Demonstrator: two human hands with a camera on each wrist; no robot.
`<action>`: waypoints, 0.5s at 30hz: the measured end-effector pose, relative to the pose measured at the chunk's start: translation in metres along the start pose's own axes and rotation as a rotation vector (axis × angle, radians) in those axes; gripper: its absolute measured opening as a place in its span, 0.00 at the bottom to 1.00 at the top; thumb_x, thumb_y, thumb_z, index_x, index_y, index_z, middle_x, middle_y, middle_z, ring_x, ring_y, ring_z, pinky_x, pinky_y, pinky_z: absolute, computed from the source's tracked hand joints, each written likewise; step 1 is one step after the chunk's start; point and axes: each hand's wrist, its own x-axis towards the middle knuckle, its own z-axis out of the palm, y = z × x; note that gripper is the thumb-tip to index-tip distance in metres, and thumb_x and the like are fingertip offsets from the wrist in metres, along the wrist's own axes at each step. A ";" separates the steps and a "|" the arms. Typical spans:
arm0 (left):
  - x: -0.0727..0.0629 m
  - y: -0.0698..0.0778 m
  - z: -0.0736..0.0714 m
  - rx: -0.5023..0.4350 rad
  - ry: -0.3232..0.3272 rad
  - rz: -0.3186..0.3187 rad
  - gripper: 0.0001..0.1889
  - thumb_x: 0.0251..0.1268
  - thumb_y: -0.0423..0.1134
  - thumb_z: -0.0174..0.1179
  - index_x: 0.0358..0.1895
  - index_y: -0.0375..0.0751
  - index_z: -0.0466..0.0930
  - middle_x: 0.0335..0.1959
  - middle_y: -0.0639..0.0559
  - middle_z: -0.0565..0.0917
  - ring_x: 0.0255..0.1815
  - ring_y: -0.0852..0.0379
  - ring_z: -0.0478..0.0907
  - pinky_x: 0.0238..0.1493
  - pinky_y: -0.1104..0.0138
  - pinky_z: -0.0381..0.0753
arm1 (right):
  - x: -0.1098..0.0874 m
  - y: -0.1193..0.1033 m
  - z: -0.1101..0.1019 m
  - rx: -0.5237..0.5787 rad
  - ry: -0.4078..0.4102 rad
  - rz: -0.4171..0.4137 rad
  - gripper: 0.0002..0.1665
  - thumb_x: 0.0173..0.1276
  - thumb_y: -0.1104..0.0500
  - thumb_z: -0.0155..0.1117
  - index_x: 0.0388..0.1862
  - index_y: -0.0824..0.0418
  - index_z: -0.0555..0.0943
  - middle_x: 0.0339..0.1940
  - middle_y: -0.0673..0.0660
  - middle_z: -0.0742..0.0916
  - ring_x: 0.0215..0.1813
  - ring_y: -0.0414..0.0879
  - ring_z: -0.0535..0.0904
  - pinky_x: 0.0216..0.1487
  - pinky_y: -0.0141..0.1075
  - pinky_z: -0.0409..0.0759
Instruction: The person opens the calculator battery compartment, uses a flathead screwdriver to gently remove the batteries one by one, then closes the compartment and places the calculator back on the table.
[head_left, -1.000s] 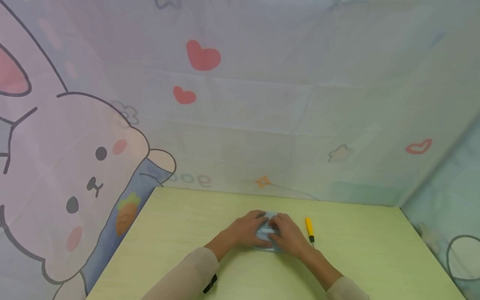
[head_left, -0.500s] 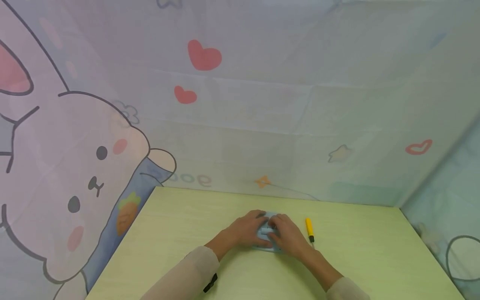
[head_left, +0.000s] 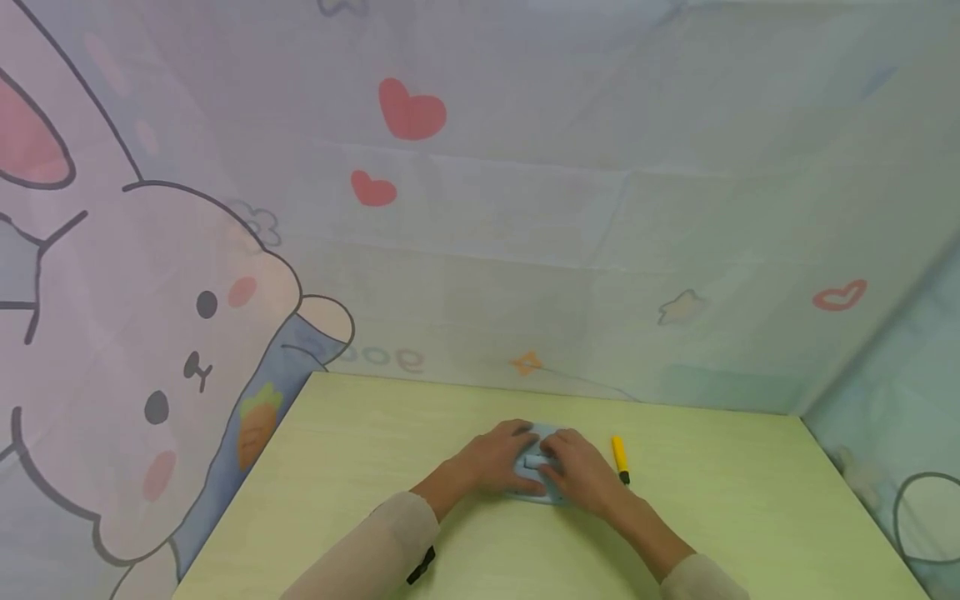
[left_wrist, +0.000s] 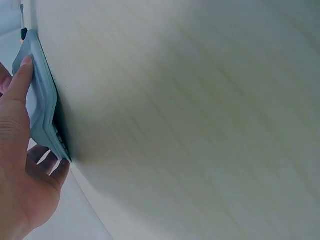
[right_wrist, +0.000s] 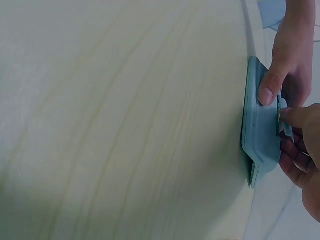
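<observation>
A flat pale blue plastic casing point(head_left: 537, 492) with rounded corners lies on the table under both hands. My left hand point(head_left: 491, 460) holds its left side, thumb on the upper face and fingers around the far edge in the left wrist view. At its middle, my right hand point(head_left: 585, 473) pinches a small raised light-blue piece point(head_left: 537, 461) between thumb and fingers. In the right wrist view, that piece stands up from the casing point(right_wrist: 260, 130) beside the right thumb point(right_wrist: 295, 116). The fingers hide much of the piece.
A screwdriver with a yellow handle point(head_left: 619, 454) lies just right of the right hand, its shaft hidden by the wrist. A small black object point(head_left: 422, 567) shows beside the left sleeve. The pale table point(head_left: 750, 500) ends at a cartoon-printed cloth backdrop point(head_left: 480, 250).
Both hands stay on the casing in nearly the same pose. The right forearm has shifted slightly, and the screwdriver's shaft has gone out of sight behind it.
</observation>
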 end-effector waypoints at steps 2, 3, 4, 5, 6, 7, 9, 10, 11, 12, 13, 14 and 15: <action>0.001 -0.001 0.001 0.008 0.004 -0.002 0.49 0.62 0.76 0.64 0.80 0.51 0.69 0.83 0.50 0.64 0.79 0.50 0.66 0.62 0.55 0.81 | -0.001 0.001 -0.002 -0.019 -0.008 -0.014 0.14 0.70 0.60 0.77 0.49 0.62 0.84 0.44 0.51 0.84 0.49 0.46 0.79 0.53 0.45 0.82; 0.001 -0.001 0.002 0.011 0.005 -0.002 0.49 0.62 0.76 0.64 0.80 0.51 0.69 0.83 0.51 0.64 0.79 0.50 0.66 0.62 0.55 0.81 | -0.001 0.001 -0.002 -0.027 -0.008 -0.025 0.14 0.70 0.59 0.77 0.49 0.62 0.84 0.43 0.51 0.84 0.49 0.47 0.79 0.53 0.45 0.83; 0.001 -0.001 0.003 0.015 0.006 -0.003 0.49 0.62 0.77 0.64 0.80 0.51 0.69 0.83 0.51 0.63 0.79 0.50 0.66 0.62 0.55 0.81 | -0.001 0.001 -0.004 -0.032 -0.005 -0.040 0.14 0.70 0.59 0.77 0.49 0.62 0.84 0.43 0.51 0.84 0.49 0.47 0.79 0.52 0.45 0.83; 0.002 -0.001 0.003 0.016 0.005 -0.004 0.50 0.61 0.77 0.64 0.80 0.51 0.69 0.83 0.51 0.63 0.79 0.50 0.65 0.62 0.55 0.81 | -0.001 0.001 -0.005 -0.036 0.000 -0.054 0.14 0.70 0.59 0.77 0.49 0.62 0.84 0.43 0.52 0.84 0.48 0.47 0.79 0.52 0.45 0.83; 0.002 -0.002 0.004 0.017 0.005 -0.005 0.50 0.61 0.77 0.63 0.80 0.51 0.69 0.83 0.51 0.63 0.80 0.50 0.65 0.62 0.55 0.81 | -0.002 0.001 -0.006 -0.041 0.006 -0.070 0.14 0.70 0.59 0.77 0.48 0.63 0.84 0.43 0.52 0.84 0.48 0.47 0.79 0.52 0.45 0.83; 0.001 -0.001 0.003 0.016 0.003 -0.004 0.50 0.62 0.77 0.63 0.80 0.51 0.69 0.83 0.51 0.63 0.80 0.50 0.65 0.63 0.55 0.80 | -0.002 0.001 -0.007 -0.043 0.012 -0.084 0.14 0.69 0.60 0.77 0.48 0.63 0.84 0.43 0.52 0.84 0.47 0.47 0.79 0.51 0.44 0.83; 0.000 -0.001 0.003 0.014 -0.001 -0.002 0.50 0.62 0.77 0.63 0.81 0.51 0.69 0.83 0.51 0.63 0.80 0.50 0.64 0.64 0.55 0.80 | -0.004 0.001 -0.008 -0.052 0.027 -0.114 0.14 0.69 0.60 0.78 0.48 0.64 0.84 0.42 0.53 0.85 0.46 0.48 0.79 0.50 0.44 0.83; -0.001 0.000 0.002 0.012 -0.003 -0.002 0.50 0.62 0.77 0.63 0.81 0.51 0.69 0.83 0.50 0.63 0.80 0.50 0.64 0.65 0.55 0.79 | -0.004 0.001 -0.009 -0.057 0.033 -0.127 0.14 0.68 0.61 0.78 0.48 0.64 0.84 0.42 0.53 0.85 0.46 0.48 0.79 0.49 0.44 0.83; -0.002 0.000 0.002 0.009 -0.003 0.000 0.49 0.62 0.76 0.63 0.80 0.50 0.69 0.83 0.50 0.64 0.80 0.50 0.64 0.65 0.56 0.79 | -0.005 0.001 -0.009 -0.062 0.038 -0.136 0.14 0.68 0.61 0.78 0.48 0.65 0.84 0.42 0.53 0.85 0.46 0.48 0.79 0.49 0.44 0.83; -0.003 0.000 0.002 0.006 -0.003 0.001 0.49 0.62 0.76 0.64 0.80 0.50 0.69 0.83 0.50 0.64 0.81 0.50 0.63 0.66 0.56 0.79 | -0.005 0.002 -0.008 -0.067 0.042 -0.143 0.15 0.68 0.61 0.78 0.48 0.65 0.84 0.42 0.54 0.85 0.46 0.48 0.80 0.49 0.44 0.83; -0.003 0.000 0.001 0.003 -0.003 0.002 0.49 0.62 0.76 0.64 0.80 0.50 0.69 0.83 0.50 0.64 0.81 0.50 0.63 0.66 0.56 0.78 | -0.006 0.002 -0.008 -0.069 0.044 -0.148 0.15 0.67 0.62 0.78 0.48 0.65 0.84 0.42 0.54 0.85 0.46 0.48 0.80 0.49 0.44 0.84; -0.004 0.000 0.001 0.001 -0.002 0.004 0.49 0.62 0.76 0.64 0.80 0.50 0.69 0.82 0.50 0.64 0.81 0.50 0.63 0.66 0.57 0.78 | -0.007 0.002 -0.008 -0.071 0.046 -0.150 0.15 0.67 0.62 0.78 0.48 0.65 0.84 0.43 0.54 0.85 0.46 0.48 0.80 0.49 0.44 0.84; -0.005 0.001 0.000 -0.002 -0.003 0.004 0.49 0.62 0.76 0.64 0.80 0.50 0.69 0.82 0.50 0.64 0.81 0.51 0.63 0.66 0.57 0.78 | -0.007 0.002 -0.008 -0.072 0.048 -0.151 0.15 0.67 0.62 0.78 0.48 0.65 0.84 0.43 0.54 0.85 0.46 0.48 0.80 0.49 0.44 0.84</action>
